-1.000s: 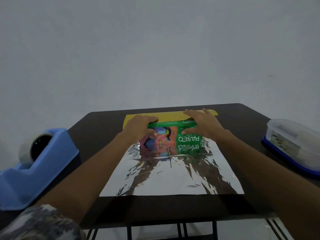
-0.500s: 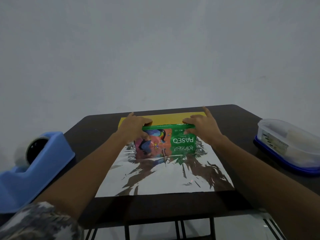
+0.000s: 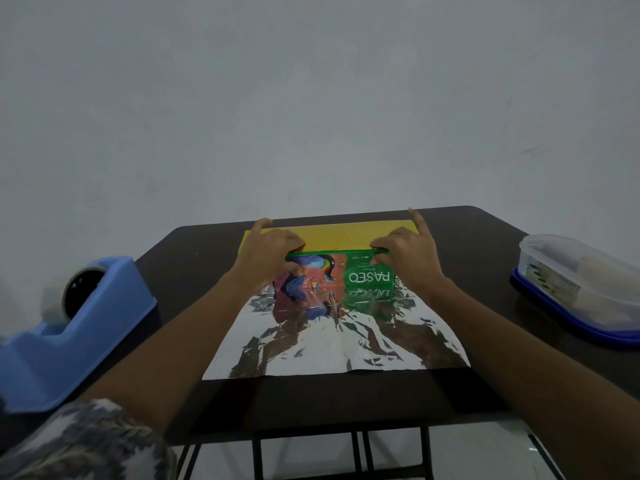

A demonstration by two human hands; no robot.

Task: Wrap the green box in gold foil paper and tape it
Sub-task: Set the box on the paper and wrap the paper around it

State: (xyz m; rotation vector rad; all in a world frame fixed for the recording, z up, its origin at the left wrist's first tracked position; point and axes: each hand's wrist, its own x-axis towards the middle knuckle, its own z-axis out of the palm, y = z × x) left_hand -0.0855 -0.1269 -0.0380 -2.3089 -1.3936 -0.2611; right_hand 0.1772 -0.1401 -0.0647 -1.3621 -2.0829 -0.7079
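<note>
A green box (image 3: 341,271) with a colourful bird print and white lettering stands on a sheet of foil paper (image 3: 339,341) in the middle of the dark table (image 3: 467,237). The sheet's silver side faces up near me, and its far edge is folded up over the box top and shows gold (image 3: 337,235). My left hand (image 3: 268,251) holds the box's left end together with the gold flap, index finger stretched out. At the right end my right hand (image 3: 407,252) does the same, its index finger pointing away.
A blue tape dispenser (image 3: 72,327) with a roll of clear tape sits at the table's left edge. A clear plastic container with a blue base (image 3: 581,292) sits at the right edge. A plain grey wall stands behind the table.
The gold flap has been drawn further over the box top. Both hands shifted slightly outward along the box, with their index fingers now stretched out. The camera tilted up a little.
</note>
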